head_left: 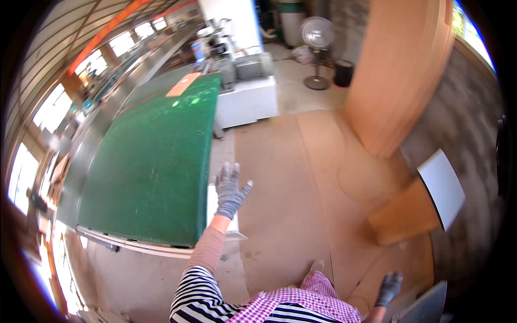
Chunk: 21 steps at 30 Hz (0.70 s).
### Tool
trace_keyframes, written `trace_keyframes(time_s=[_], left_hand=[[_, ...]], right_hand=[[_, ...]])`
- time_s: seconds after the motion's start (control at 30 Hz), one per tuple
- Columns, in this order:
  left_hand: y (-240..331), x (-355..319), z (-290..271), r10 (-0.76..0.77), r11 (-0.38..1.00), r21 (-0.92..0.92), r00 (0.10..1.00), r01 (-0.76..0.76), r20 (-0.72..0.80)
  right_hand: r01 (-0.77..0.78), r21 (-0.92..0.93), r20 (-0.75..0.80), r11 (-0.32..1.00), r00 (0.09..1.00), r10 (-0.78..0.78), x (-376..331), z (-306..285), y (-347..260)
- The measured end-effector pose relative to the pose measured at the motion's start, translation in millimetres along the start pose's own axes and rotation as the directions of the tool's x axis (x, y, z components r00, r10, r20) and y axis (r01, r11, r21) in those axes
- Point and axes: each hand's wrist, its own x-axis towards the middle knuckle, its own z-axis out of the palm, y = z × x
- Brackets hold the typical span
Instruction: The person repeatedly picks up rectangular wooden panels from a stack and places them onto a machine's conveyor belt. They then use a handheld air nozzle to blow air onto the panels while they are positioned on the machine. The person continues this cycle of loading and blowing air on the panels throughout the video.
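My left hand (230, 195), in a grey knitted glove with bare fingertips, reaches forward with its fingers spread and nothing in them. It is beside the right edge of a wide green conveyor belt (156, 167), apparently above the floor. At the lower right, my right hand (389, 290), also gloved, hangs low by my side; its fingers look loosely apart and hold nothing that I can see. A narrow light wood board (183, 84) lies at the far end of the belt.
A tall stack of wood panels (396, 75) stands at the right wall. Nearer is a brown block with a white top (441, 188). A grey panel corner (428, 304) is close to my right hand. Ahead stand a motor-driven machine (247, 91) and a fan (318, 51).
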Motion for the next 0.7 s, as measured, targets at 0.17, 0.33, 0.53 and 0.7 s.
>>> trace_keyframes(time_s=[0.17,0.33,0.53,0.7], left_hand=[[-223.2,102.7,24.1,-0.631,0.775,0.056,0.776,0.629,0.023],[-303.5,129.2,56.1,-0.896,0.438,0.304,0.439,0.846,0.069],[-392.1,182.9,86.3,-0.926,0.353,0.285,0.377,0.891,-0.033],[-488.2,228.3,148.8,-0.87,0.227,0.307,0.334,0.924,-0.363]], right_hand=[[0.513,0.052,-0.071,0.857,0.857,-0.51,247.2,88.7,-294.3],[0.83,0.482,-0.137,0.281,0.388,-0.911,258.6,303.8,-755.0],[0.695,0.683,-0.026,-0.224,-0.283,-0.959,85.8,431.9,-1318.0],[0.667,0.649,-0.083,-0.365,-0.416,-0.906,7.9,572.3,-1591.8]])
